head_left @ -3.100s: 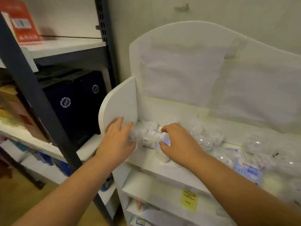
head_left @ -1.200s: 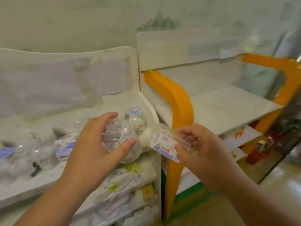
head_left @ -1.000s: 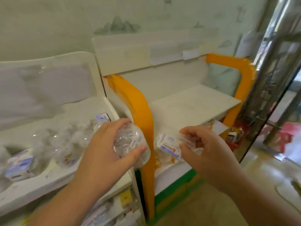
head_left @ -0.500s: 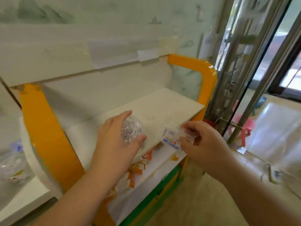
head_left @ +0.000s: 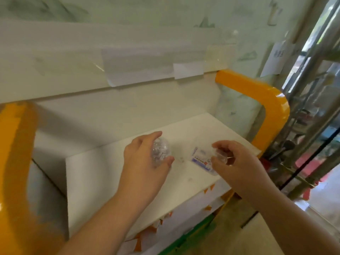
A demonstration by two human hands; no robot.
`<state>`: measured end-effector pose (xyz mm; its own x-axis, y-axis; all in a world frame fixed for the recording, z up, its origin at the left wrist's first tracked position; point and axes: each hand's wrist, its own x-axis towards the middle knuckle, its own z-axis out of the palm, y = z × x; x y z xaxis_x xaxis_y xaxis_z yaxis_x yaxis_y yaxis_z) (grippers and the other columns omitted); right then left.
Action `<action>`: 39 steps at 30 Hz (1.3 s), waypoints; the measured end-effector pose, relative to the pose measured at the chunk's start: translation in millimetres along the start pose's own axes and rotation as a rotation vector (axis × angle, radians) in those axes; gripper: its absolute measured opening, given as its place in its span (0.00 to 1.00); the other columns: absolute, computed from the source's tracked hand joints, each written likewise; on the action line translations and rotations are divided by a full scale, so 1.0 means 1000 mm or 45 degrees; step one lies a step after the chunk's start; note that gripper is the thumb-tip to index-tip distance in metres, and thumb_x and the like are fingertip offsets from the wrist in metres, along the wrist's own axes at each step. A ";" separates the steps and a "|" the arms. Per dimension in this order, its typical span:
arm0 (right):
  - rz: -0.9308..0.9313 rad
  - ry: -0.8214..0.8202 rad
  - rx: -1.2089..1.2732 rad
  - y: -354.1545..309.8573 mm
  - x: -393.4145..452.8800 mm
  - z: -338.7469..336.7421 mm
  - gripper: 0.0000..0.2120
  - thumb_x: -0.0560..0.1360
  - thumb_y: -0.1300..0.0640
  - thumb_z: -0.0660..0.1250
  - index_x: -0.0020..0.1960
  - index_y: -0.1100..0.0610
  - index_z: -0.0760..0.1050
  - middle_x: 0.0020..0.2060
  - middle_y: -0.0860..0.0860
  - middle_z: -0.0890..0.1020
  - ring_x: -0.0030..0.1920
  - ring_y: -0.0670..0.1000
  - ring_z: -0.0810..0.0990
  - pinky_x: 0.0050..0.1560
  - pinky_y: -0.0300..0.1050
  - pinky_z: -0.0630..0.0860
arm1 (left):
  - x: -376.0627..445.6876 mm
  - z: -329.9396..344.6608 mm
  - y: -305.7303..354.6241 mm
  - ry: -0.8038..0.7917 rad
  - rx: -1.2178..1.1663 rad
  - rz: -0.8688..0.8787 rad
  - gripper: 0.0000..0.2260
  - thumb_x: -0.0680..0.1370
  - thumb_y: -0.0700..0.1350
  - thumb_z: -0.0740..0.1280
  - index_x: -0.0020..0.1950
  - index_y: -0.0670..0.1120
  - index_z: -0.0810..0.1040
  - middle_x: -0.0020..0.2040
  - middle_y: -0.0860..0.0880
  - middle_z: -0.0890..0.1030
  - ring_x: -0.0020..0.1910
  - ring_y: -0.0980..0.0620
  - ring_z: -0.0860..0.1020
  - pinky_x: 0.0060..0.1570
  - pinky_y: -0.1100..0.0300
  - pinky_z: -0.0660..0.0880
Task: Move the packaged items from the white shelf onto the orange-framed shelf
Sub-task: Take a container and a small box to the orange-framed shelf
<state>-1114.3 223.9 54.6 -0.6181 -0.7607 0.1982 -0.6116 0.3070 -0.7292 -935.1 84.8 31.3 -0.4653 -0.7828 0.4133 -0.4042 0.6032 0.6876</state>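
Two packets [head_left: 161, 151] in fingers [head_left: 145, 139] above bare orange-framed shelf [head_left: 103, 168]

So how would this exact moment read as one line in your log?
phase: placing | left hand: holds clear packet | right hand: holds labelled packet | both over orange-framed shelf | not released

Two bare forearms enter from the bottom edge, no sleeves in view. Left hand [head_left: 145, 162] and right hand [head_left: 237, 166] both bare: no gloves, rings, watch or wristband visible. Fingernails look short and unpainted, though motion blur softens the detail. Nothing else of the person shows.
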 end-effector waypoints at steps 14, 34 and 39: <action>-0.270 -0.425 0.291 0.076 0.191 0.043 0.14 0.75 0.58 0.71 0.58 0.45 0.76 0.49 0.40 0.79 0.48 0.41 0.79 0.46 0.32 0.72 | 0.113 0.074 -0.053 0.167 0.390 -0.339 0.28 0.71 0.49 0.76 0.69 0.55 0.73 0.63 0.50 0.68 0.62 0.49 0.71 0.60 0.66 0.62; -0.463 -0.537 0.064 0.152 0.310 0.084 0.13 0.76 0.61 0.71 0.60 0.54 0.78 0.52 0.43 0.77 0.54 0.47 0.78 0.60 0.44 0.76 | 0.147 0.116 -0.095 0.354 0.429 -0.545 0.43 0.67 0.51 0.79 0.76 0.56 0.61 0.70 0.49 0.64 0.70 0.47 0.65 0.68 0.53 0.65; -0.580 -0.488 -0.014 0.154 0.332 0.090 0.13 0.77 0.62 0.69 0.61 0.56 0.78 0.58 0.49 0.79 0.56 0.51 0.79 0.60 0.45 0.75 | 0.130 0.112 -0.085 0.369 0.538 -0.528 0.40 0.69 0.55 0.76 0.77 0.54 0.61 0.73 0.47 0.64 0.73 0.45 0.61 0.69 0.51 0.63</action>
<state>-1369.4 -33.1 -50.6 -0.0710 -0.9688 0.2374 -0.7796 -0.0946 -0.6191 -1049.4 -50.8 -40.4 0.0025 -0.9370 0.3493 -0.8062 0.2048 0.5551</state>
